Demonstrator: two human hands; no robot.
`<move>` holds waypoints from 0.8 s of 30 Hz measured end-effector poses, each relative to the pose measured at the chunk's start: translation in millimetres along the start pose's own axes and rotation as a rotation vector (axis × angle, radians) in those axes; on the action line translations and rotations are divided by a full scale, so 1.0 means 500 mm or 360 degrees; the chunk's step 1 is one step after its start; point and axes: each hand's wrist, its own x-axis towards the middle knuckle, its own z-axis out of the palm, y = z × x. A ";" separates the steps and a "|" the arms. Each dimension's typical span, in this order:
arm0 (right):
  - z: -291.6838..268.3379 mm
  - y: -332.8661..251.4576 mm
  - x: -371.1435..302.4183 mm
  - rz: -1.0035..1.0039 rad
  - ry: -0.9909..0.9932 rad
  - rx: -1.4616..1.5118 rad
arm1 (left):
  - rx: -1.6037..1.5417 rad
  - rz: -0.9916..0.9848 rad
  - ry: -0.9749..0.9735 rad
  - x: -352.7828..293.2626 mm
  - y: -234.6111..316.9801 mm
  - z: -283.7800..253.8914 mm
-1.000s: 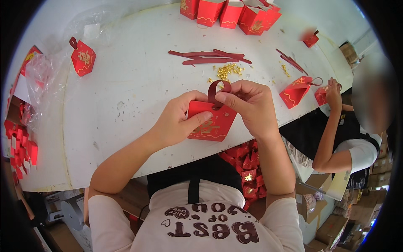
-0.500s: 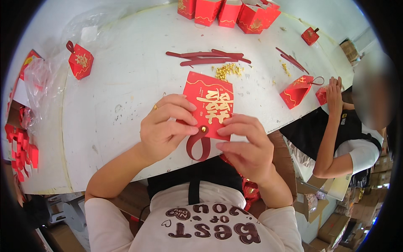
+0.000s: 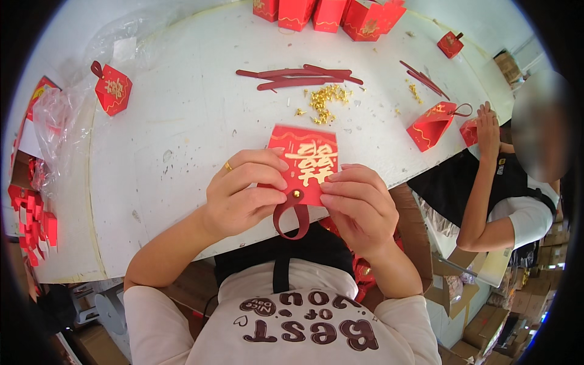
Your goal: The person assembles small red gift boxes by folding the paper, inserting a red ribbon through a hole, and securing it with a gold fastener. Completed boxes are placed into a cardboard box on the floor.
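Note:
Between my two hands is a red paper gift box point(image 3: 307, 143) with gold decoration, held above the near part of the table. A dark red strap point(image 3: 302, 226) loops from its near edge, fixed by a gold brad point(image 3: 296, 194). My left hand point(image 3: 246, 188) pinches the box's left side beside the brad, fingers closed. On the other side, my right hand point(image 3: 362, 210) grips the right edge with thumb and fingers. Beyond the box lies a pile of gold brads point(image 3: 325, 100). Several loose dark red straps point(image 3: 298, 78) lie behind that pile.
Red boxes point(image 3: 298, 13) stand in a row at the far edge. A finished-looking box point(image 3: 114, 89) sits left, near clear plastic point(image 3: 58, 121). At right, a co-worker's hand point(image 3: 488, 131) touches a red box point(image 3: 468, 132), with an open-sided red box point(image 3: 431, 128) nearby.
The box has come slightly nearer to me and tilted, so its printed face looks shorter. My right fingers have closed in on its right edge. More of the brad pile shows.

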 end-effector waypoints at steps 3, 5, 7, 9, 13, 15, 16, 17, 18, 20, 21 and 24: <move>0.011 0.007 -0.017 0.0063 -0.0006 0.0093 | -0.0052 -0.0044 -0.0021 -0.002 0.001 0.005; 0.012 0.004 -0.020 0.0064 -0.0008 0.0072 | -0.0074 -0.0042 -0.0041 -0.003 0.002 0.004; 0.012 0.001 -0.017 0.0088 0.0014 0.0086 | -0.0114 -0.0181 -0.0119 -0.004 0.005 -0.003; 0.009 0.000 -0.010 0.0138 0.0060 0.0124 | -0.0132 -0.0314 -0.0126 0.008 0.011 -0.005; 0.018 0.005 0.009 0.0270 0.0216 0.0157 | -0.0388 -0.0709 0.0097 0.016 0.028 0.008; 0.018 0.009 0.011 0.0356 0.0249 0.0244 | -0.0418 -0.0754 0.0104 0.026 0.021 0.005; 0.014 0.012 0.013 0.0429 0.0195 0.0262 | -0.0315 -0.0668 0.0035 0.035 0.011 -0.006; 0.011 0.017 0.017 0.0513 0.0145 0.0319 | -0.0211 -0.0582 -0.0032 0.048 0.001 -0.013; 0.012 0.023 0.018 0.0603 0.0088 0.0386 | -0.0038 -0.0550 0.0011 0.069 0.002 -0.015; 0.011 0.029 0.020 0.0709 0.0028 0.0480 | 0.0161 -0.0357 -0.0094 0.103 -0.008 -0.029; 0.014 0.032 0.024 0.0716 0.0024 0.0524 | 0.0273 -0.0267 -0.0148 0.115 -0.015 -0.038; 0.022 0.031 0.029 0.0707 -0.0040 0.0559 | 0.0228 -0.0096 -0.0193 0.126 -0.041 -0.041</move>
